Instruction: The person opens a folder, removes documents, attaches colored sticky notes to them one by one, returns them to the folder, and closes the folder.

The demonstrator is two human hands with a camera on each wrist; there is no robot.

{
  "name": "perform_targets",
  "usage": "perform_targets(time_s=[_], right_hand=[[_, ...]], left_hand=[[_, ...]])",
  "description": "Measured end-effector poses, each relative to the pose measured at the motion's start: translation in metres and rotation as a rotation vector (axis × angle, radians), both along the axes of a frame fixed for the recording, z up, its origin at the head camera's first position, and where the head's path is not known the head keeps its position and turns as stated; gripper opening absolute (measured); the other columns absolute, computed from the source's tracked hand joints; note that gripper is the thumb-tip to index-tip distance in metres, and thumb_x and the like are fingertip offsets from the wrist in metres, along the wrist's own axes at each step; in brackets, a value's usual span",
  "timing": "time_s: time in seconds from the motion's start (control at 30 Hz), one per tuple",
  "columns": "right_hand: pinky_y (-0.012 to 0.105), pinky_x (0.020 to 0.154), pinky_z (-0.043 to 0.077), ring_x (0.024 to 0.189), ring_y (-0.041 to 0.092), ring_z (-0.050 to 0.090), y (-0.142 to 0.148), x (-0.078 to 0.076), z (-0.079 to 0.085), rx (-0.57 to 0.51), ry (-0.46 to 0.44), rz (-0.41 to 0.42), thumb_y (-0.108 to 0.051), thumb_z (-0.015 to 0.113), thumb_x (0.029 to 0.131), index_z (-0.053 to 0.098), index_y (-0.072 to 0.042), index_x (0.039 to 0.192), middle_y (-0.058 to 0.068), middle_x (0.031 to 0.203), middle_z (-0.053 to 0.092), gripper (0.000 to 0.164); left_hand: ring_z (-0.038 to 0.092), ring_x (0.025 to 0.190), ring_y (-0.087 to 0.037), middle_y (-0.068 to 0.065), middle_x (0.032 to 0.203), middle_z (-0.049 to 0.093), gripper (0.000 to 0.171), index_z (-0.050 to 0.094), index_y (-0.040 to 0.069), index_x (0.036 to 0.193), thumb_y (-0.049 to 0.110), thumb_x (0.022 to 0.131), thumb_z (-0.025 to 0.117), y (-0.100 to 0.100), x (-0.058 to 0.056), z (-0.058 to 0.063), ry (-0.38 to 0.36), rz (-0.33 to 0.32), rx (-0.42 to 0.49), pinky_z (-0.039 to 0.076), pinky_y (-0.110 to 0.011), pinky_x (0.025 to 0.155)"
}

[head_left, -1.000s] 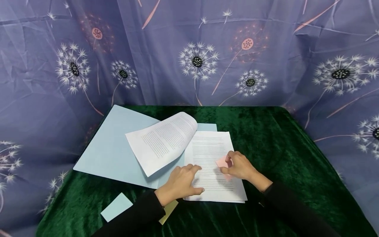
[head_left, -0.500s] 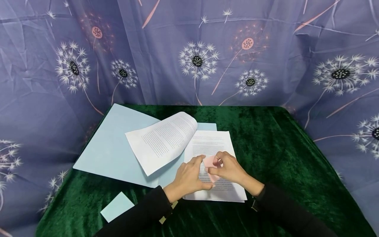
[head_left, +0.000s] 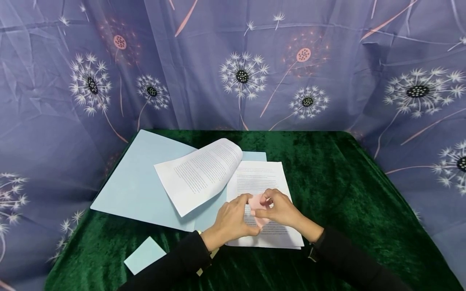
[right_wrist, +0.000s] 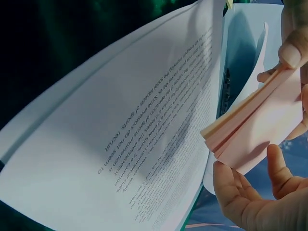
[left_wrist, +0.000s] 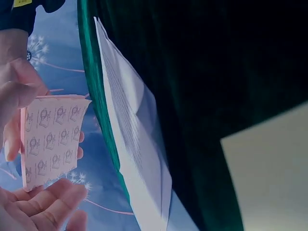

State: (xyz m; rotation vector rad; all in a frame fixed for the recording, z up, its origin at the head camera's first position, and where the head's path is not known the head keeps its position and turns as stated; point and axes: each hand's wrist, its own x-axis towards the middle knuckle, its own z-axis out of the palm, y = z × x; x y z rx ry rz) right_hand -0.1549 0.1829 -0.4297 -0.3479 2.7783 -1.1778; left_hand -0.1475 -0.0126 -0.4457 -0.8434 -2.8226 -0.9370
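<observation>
A pink sticky note pad (head_left: 257, 202) is held just over the printed pages (head_left: 276, 238), between both hands. My right hand (head_left: 280, 209) pinches it from the right with thumb and fingers. From the left, my left hand (head_left: 230, 220) grips its edges, the thumb at the near corner and a finger at the far one. Small printed logos cover the face of the pad (left_wrist: 53, 139) in the left wrist view. Its layers fan slightly along one edge of the pad (right_wrist: 260, 120) in the right wrist view, a yellowish layer outermost.
A turned-back sheaf of pages (head_left: 204, 171) curls over an open light blue folder (head_left: 145, 173). A light blue note pad (head_left: 145, 255) lies near the left sleeve, which mostly covers a yellow one (head_left: 199, 272). Green velvet (head_left: 338, 182) covers the table, with dandelion-patterned curtains (head_left: 200, 60) behind.
My right hand has carried the pink pad leftward over the page. My left hand has moved right from the paper to the pad's edges and now grips it too.
</observation>
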Motion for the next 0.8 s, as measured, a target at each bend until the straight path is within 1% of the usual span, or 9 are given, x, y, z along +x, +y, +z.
perform_targets(time_s=[0.13,0.23,0.33,0.43,0.5,0.57,0.63,0.7,0.8], right_hand=[[0.033,0.073,0.054,0.096,0.027,0.064,0.003,-0.001,0.001,-0.026,-0.047,0.001,-0.028,0.085,0.081,0.063,-0.005,0.092,0.013,0.101,0.065,0.033],[0.032,0.074,0.054,0.099,0.027,0.065,0.004,-0.001,0.002,-0.047,-0.102,-0.008,-0.029,0.083,0.082,0.065,-0.006,0.094,0.013,0.105,0.068,0.031],[0.032,0.071,0.054,0.101,0.028,0.067,0.005,0.000,0.002,-0.084,-0.149,-0.005,-0.026,0.078,0.083,0.067,-0.006,0.093,0.014,0.108,0.070,0.025],[0.032,0.071,0.054,0.102,0.029,0.069,0.004,0.002,0.002,-0.113,-0.153,0.018,-0.021,0.072,0.082,0.068,-0.007,0.090,0.012,0.107,0.072,0.017],[0.035,0.074,0.056,0.104,0.033,0.071,0.004,0.003,0.001,-0.126,-0.136,0.037,-0.017,0.070,0.082,0.068,-0.007,0.088,0.010,0.103,0.072,0.012],[0.042,0.083,0.058,0.110,0.037,0.070,0.003,0.003,0.000,-0.133,-0.110,0.052,-0.015,0.068,0.085,0.069,-0.007,0.086,0.010,0.101,0.072,0.008],[0.050,0.091,0.057,0.121,0.043,0.064,0.002,0.005,0.000,-0.130,-0.067,0.061,-0.012,0.067,0.087,0.070,-0.007,0.084,0.014,0.105,0.073,0.006],[0.057,0.092,0.056,0.127,0.048,0.058,0.000,0.006,0.001,-0.106,-0.005,0.067,-0.009,0.067,0.088,0.070,-0.008,0.082,0.022,0.115,0.071,0.007],[0.054,0.088,0.056,0.123,0.047,0.059,-0.002,0.009,0.001,-0.026,0.118,0.064,-0.005,0.069,0.088,0.072,-0.010,0.080,0.026,0.121,0.067,0.010]], left_hand=[[0.068,0.084,-0.021,-0.009,0.118,0.073,0.078,0.056,0.008,0.131,0.039,0.065,0.086,0.000,-0.001,0.000,-0.018,-0.011,0.006,0.050,-0.027,0.068],[0.070,0.086,-0.021,-0.007,0.114,0.074,0.078,0.055,0.009,0.132,0.035,0.066,0.085,0.000,-0.001,-0.001,-0.066,-0.031,0.037,0.050,-0.024,0.067],[0.074,0.089,-0.022,-0.009,0.111,0.075,0.079,0.050,0.009,0.136,0.028,0.067,0.085,0.000,-0.001,-0.001,-0.156,-0.067,0.098,0.052,-0.023,0.069],[0.076,0.092,-0.024,-0.014,0.114,0.074,0.081,0.045,0.008,0.140,0.018,0.070,0.085,-0.002,-0.001,-0.001,-0.278,-0.107,0.181,0.055,-0.023,0.071],[0.076,0.094,-0.026,-0.018,0.118,0.072,0.084,0.041,0.007,0.143,0.011,0.071,0.085,-0.002,-0.002,-0.001,-0.359,-0.128,0.233,0.056,-0.024,0.071],[0.076,0.096,-0.027,-0.020,0.123,0.069,0.086,0.038,0.007,0.146,0.004,0.072,0.082,-0.002,-0.002,-0.002,-0.419,-0.140,0.266,0.056,-0.023,0.070],[0.076,0.096,-0.027,-0.020,0.126,0.067,0.087,0.035,0.007,0.148,-0.001,0.073,0.078,-0.002,-0.002,-0.002,-0.442,-0.145,0.273,0.055,-0.022,0.069],[0.075,0.095,-0.026,-0.021,0.126,0.066,0.087,0.034,0.007,0.149,-0.005,0.074,0.076,-0.003,-0.003,-0.002,-0.431,-0.152,0.253,0.054,-0.021,0.068],[0.075,0.095,-0.025,-0.020,0.128,0.065,0.089,0.033,0.007,0.151,-0.007,0.074,0.075,-0.003,-0.003,-0.003,-0.424,-0.162,0.229,0.054,-0.020,0.068]])
